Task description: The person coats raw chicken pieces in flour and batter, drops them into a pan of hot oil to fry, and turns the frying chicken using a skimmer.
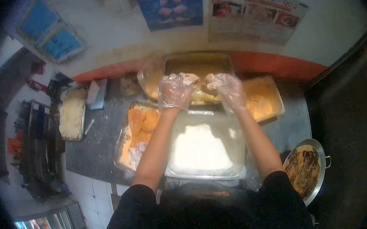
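Note:
Both hands wear clear plastic gloves. My left hand point(175, 90) is over the near left side of a deep metal pan point(197, 55), its fingers bent closed. Opposite it, my right hand point(228, 89) is also closed, with its fingertips turned inward. Anything pinched in either hand is too blurred to make out. Between and below them, pale yellow, wet-looking pieces point(206, 97) show in the pan, beside brownish-yellow contents. Nearer my body, under my forearms, is a wide metal tray point(182, 172) with white powder point(202, 150) in it.
Left of the powder stands a tray of orange pieces point(142, 120). An orange-filled container point(260, 99) is at right, and a clear bag point(150, 76) at back left. Further left is a tray of pale contents point(72, 115). A round pan of dark food point(304, 171) sits low right.

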`<state>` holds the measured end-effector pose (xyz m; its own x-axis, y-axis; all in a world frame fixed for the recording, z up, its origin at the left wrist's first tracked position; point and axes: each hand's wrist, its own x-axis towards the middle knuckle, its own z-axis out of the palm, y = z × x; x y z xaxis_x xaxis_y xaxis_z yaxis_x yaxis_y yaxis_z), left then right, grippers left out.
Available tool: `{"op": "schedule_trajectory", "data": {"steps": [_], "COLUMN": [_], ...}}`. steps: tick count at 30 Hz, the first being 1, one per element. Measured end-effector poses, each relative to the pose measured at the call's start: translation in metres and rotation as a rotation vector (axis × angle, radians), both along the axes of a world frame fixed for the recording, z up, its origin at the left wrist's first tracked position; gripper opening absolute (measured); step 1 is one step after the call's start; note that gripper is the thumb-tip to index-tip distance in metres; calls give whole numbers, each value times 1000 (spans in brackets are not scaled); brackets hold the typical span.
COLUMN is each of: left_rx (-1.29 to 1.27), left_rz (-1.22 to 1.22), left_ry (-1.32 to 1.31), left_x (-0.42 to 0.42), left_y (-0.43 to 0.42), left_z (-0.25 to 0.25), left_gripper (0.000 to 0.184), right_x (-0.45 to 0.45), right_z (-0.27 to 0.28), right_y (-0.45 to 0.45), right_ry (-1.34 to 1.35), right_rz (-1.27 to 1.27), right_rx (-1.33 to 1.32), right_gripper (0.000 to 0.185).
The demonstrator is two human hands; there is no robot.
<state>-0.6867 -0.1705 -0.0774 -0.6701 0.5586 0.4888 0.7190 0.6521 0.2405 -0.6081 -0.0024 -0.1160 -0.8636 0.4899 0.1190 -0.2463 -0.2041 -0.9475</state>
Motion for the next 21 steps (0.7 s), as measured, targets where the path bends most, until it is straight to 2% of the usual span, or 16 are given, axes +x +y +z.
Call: {"op": "schedule_trajectory", "data": {"steps": [2,4,7,8,9,10,11,12,13,15,16,17,18,19,20,21], "left_rx": [-39,268,125,29,-66,206,111,14,14,414,504,412,319,412,507,132], "left_rz": [-64,-159,-213,-185,-150,-121,-21,81,100,-134,-87,31,144,257,370,434], "left_ry": [51,-29,-155,-281,-406,-672,-572,-480,-480,-541,-546,-469,-390,-511,-631,-409], "left_x": [16,34,79,90,98,112,124,135,135,136,138,138,136,135,132,122], "left_y": [-20,-36,-49,-50,-53,-62,-70,-78,-94,-129,-146,-166,-187,-208,-231,-263], "left_z": [-4,-11,-12,-23,-40,-61,-47,-34,-35,-36,-33,-38,-48,-58,-71,-109], "left_gripper": [21,28,27,28,30,32,33,37,37,37,36,37,38,36,35,33], "right_x": [28,59,94,101,102,103,106,107,109,112,113,111,107,101,90,75], "right_z": [8,31,23,12,-4,-16,0,-2,-9,-29,-36,-27,-19,-11,-18,-25], "right_y": [4,-3,-18,-18,-17,-27,-47,-57,-65,-81,-89,-107,-132,-158,-180,-204], "right_ry": [5,-287,-252,-245,-177,-91,-105,-205,-257,-381,-456,-458,-472,-485,-242,10], "right_rz": [31,98,172,205,207,199,90,139,172,219,241,245,353,457,502,539], "right_rx": [36,416,582,578,914,1245,1225,980,858,654,574,574,410,244,464,678], "right_gripper": [19,28,35,35,36,36,34,31,30,29,30,30,31,33,31,30]}}
